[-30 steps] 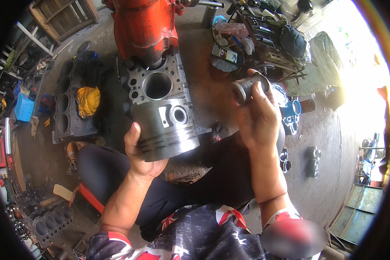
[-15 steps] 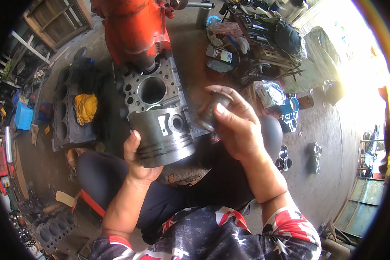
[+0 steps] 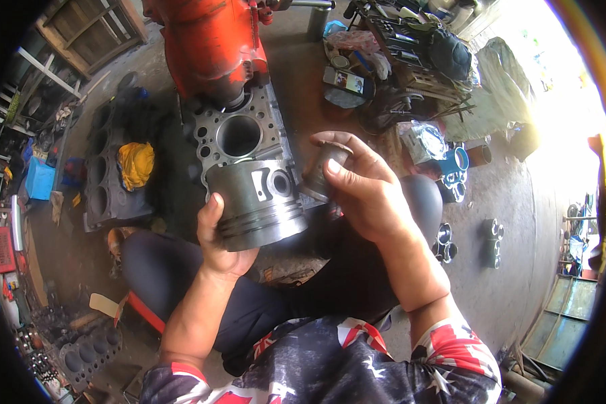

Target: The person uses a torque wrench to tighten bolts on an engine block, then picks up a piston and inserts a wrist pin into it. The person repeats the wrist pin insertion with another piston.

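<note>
My left hand [image 3: 222, 239] grips a grey metal piston [image 3: 249, 202] from below, thumb along its side. Its ring grooves face down toward me, and the round pin hole shows on its right side. In my right hand [image 3: 363, 188], thumb and fingers pinch a short dark metal cylinder [image 3: 322, 172] with a wider rim at its top. That cylinder is held tilted, close to the pin hole side of the piston. Behind the piston lies an engine block [image 3: 273, 128] with a large open bore [image 3: 240, 137]. The fingers under the piston are hidden.
A big red machine [image 3: 212, 44] stands over the block's far end. Another engine block [image 3: 104, 195] with a yellow cloth [image 3: 135, 165] sits at left. Right of my knee are several metal cylinder parts [image 3: 444, 252] on the floor. Tools fill a bench [image 3: 404, 50] at back right.
The dark cylinder has moved slightly left, closer to the piston. The piston has shifted a little up and right. Both hands keep their hold.
</note>
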`<action>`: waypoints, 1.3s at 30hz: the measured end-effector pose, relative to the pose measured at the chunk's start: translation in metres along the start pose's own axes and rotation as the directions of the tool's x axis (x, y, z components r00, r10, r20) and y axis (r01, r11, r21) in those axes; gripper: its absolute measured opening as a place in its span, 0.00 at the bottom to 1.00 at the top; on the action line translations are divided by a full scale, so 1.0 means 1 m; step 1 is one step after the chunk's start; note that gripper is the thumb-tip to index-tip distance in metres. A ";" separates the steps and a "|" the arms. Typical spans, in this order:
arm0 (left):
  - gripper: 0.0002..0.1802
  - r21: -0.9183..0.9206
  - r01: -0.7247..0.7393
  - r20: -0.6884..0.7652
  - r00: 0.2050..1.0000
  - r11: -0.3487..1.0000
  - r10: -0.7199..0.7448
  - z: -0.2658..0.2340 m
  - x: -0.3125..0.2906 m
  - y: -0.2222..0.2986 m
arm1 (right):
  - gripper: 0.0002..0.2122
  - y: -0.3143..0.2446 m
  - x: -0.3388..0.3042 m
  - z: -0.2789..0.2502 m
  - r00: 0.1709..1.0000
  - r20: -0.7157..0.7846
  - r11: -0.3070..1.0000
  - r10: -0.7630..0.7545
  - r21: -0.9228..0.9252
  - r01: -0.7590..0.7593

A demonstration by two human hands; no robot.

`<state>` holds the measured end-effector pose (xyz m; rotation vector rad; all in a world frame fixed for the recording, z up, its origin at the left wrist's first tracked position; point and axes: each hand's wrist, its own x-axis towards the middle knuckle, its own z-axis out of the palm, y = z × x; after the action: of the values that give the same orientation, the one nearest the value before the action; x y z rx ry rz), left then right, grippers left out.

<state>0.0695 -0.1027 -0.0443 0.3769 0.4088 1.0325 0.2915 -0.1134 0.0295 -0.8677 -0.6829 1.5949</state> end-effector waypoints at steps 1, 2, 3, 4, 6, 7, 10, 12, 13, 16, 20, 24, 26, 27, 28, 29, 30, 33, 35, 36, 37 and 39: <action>0.38 0.002 -0.004 0.002 1.000 1.000 0.004 0.000 0.000 0.000 | 0.20 0.000 -0.001 0.001 1.000 0.012 1.000 0.002 -0.004 -0.002; 0.38 0.004 -0.007 0.003 1.000 1.000 0.007 0.000 0.000 0.000 | 0.20 0.000 -0.001 0.001 1.000 0.016 1.000 0.007 -0.012 -0.007; 0.38 0.006 -0.009 0.005 1.000 1.000 0.009 0.000 0.000 0.000 | 0.20 0.000 -0.002 0.002 1.000 0.021 1.000 0.009 0.001 -0.009; 0.38 0.007 -0.012 0.007 1.000 1.000 0.011 0.000 0.000 0.000 | 0.20 0.000 -0.002 0.002 1.000 0.017 1.000 0.015 0.011 -0.015; 0.38 0.007 -0.017 0.012 1.000 1.000 0.017 0.000 0.000 0.000 | 0.20 -0.001 -0.002 0.002 0.999 0.000 0.998 0.036 0.050 -0.036; 0.38 0.001 -0.016 0.014 1.000 1.000 0.015 0.000 0.000 0.000 | 0.19 -0.001 -0.001 0.001 0.999 -0.014 0.995 0.052 0.081 -0.050; 0.39 -0.009 -0.010 0.021 1.000 1.000 0.010 -0.001 0.000 0.000 | 0.17 -0.003 0.002 -0.002 0.998 0.036 0.993 0.050 0.102 -0.053; 0.39 -0.005 -0.003 0.025 1.000 1.000 0.003 -0.002 -0.001 0.000 | 0.14 -0.005 0.002 -0.002 0.998 -0.023 0.997 0.057 0.058 -0.055; 0.39 -0.002 -0.003 0.019 1.000 1.000 0.003 -0.002 -0.001 0.000 | 0.14 -0.007 0.000 -0.002 0.999 0.001 0.999 0.048 0.000 -0.048; 0.39 0.025 0.000 0.009 1.000 1.000 0.000 -0.003 -0.002 -0.001 | 0.16 -0.014 -0.007 0.000 0.997 -0.012 0.974 0.074 -0.214 -0.075; 0.40 0.130 0.018 -0.007 1.000 0.991 -0.017 0.000 -0.006 0.000 | 0.18 -0.016 -0.010 0.006 0.999 -0.038 0.925 0.021 -0.377 -0.034; 0.39 0.116 0.060 0.053 0.996 0.991 -0.066 0.005 -0.008 -0.001 | 0.20 -0.014 -0.010 0.012 0.998 -0.030 0.876 -0.055 -0.481 0.034; 0.39 0.180 0.061 0.082 0.994 0.982 -0.076 0.007 -0.007 -0.001 | 0.20 -0.013 -0.011 0.014 0.998 -0.023 0.846 -0.064 -0.532 0.042; 0.40 0.204 0.058 0.102 0.992 0.977 -0.080 0.008 -0.007 -0.001 | 0.21 -0.012 -0.010 0.014 0.997 -0.023 0.830 -0.068 -0.556 0.043; 0.40 0.223 0.055 0.113 0.990 0.973 -0.082 0.009 -0.006 -0.001 | 0.21 -0.013 -0.012 0.014 0.999 -0.018 0.833 -0.040 -0.552 0.024; 0.40 0.233 0.059 0.120 0.989 0.971 -0.089 0.010 -0.006 -0.001 | 0.20 -0.012 -0.011 0.014 0.999 -0.034 0.826 -0.019 -0.564 -0.003; 0.41 0.243 0.060 0.123 0.988 0.968 -0.092 0.011 -0.005 -0.001 | 0.20 -0.012 -0.012 0.013 1.000 -0.022 0.824 -0.016 -0.567 0.001; 0.42 0.248 0.067 0.115 0.989 0.966 -0.098 0.013 -0.005 -0.001 | 0.19 -0.011 -0.010 0.010 0.999 0.022 0.831 -0.035 -0.554 0.041; 0.42 0.257 0.066 0.106 0.990 0.964 -0.096 0.014 -0.005 0.000 | 0.18 -0.011 -0.009 0.009 0.999 0.030 0.840 -0.027 -0.541 0.038; 0.42 0.259 0.066 0.098 0.991 0.964 -0.094 0.015 -0.006 0.000 | 0.18 -0.011 -0.009 0.009 1.000 0.021 0.844 -0.007 -0.535 0.017; 0.43 0.263 0.063 0.088 0.992 0.963 -0.089 0.014 -0.006 0.001 | 0.17 -0.011 -0.010 0.009 1.000 0.013 0.848 0.004 -0.530 0.004; 0.43 0.266 0.060 0.056 0.995 0.962 -0.078 0.013 -0.008 0.002 | 0.17 -0.012 -0.010 0.009 0.998 0.025 0.834 -0.050 -0.549 0.055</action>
<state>0.0708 -0.1101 -0.0312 0.6302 0.4984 0.8966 0.2918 -0.1206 0.0456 -1.2454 -1.1986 1.3636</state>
